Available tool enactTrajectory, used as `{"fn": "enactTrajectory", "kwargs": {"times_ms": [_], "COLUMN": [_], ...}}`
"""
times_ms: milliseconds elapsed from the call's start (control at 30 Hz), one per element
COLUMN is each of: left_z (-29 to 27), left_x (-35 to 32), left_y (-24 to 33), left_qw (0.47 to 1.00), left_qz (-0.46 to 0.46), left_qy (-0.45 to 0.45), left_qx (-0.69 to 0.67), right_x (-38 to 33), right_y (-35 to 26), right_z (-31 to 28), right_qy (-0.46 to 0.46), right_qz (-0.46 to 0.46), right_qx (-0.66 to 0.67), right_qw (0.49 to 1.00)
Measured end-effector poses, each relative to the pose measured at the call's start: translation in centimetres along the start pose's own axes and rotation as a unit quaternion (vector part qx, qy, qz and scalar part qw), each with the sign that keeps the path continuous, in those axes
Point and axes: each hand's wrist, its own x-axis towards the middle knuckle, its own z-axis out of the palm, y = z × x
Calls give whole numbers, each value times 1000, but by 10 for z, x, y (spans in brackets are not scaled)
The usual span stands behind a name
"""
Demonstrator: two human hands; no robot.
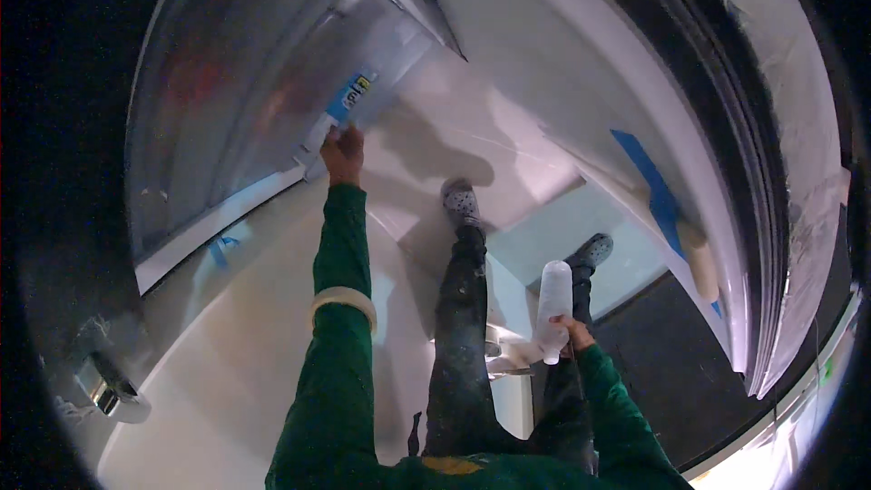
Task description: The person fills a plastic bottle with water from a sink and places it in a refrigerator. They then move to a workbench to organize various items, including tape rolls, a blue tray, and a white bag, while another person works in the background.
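My left hand is raised far to the left, its fingers closed on the lower end of a blue and white tube-like package with a yellow patch, in front of a greyish sheeted panel. Round my left forearm sits a cream-coloured roll of tape. Lower right, my right hand wraps round a translucent white plastic bottle, held tilted near my right leg. Its narrower end points down towards me.
A pale tub-like surface curves along the left, with a chrome spout beside it. Another chrome fixture is between my legs. On the right, blue tape and a tan cylinder are on a pale panel.
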Motion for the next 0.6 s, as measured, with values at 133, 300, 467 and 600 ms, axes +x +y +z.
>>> {"fn": "enactTrajectory", "kwargs": {"times_ms": [133,300,467,600], "left_z": [26,24,37,29], "left_x": [-42,-70,-78,-80], "left_y": [-49,-65,-60,-54], "left_qw": [996,997,999,997], "left_qz": [68,55,18,-40], "left_qy": [-13,60,35,65], "left_qx": [63,1,10,26], "right_x": [-4,7,27,-18], "right_y": [14,22,32,-29], "right_z": [-19,-45,-58,-11], "right_qy": [-9,-27,-18,-27], "right_qz": [-83,-144,-195,-109], "right_qx": [-134,-224,-154,-98], "right_qw": [987,963,968,989]}}
